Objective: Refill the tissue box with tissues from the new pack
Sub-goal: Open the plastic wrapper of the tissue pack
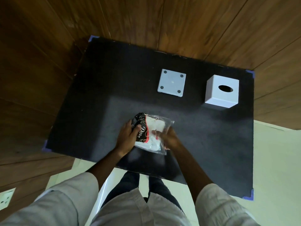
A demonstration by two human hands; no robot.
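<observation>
A plastic tissue pack (149, 132), black and red on its left part and clear over white tissues on its right, rests on the black table near the front middle. My left hand (127, 137) grips its dark left end. My right hand (170, 138) pinches the clear open end at the white tissues. The white cube tissue box (221, 93) with an oval slot on top stands at the back right. Its flat white base plate (171, 82) with round dark feet lies apart, to the left of the box.
The black table top (97, 103) has blue tape at its corners. Wooden wall panels (146, 18) run behind and left of it. A pale tiled floor (276, 160) lies to the right. A wall socket (6, 199) shows at the lower left.
</observation>
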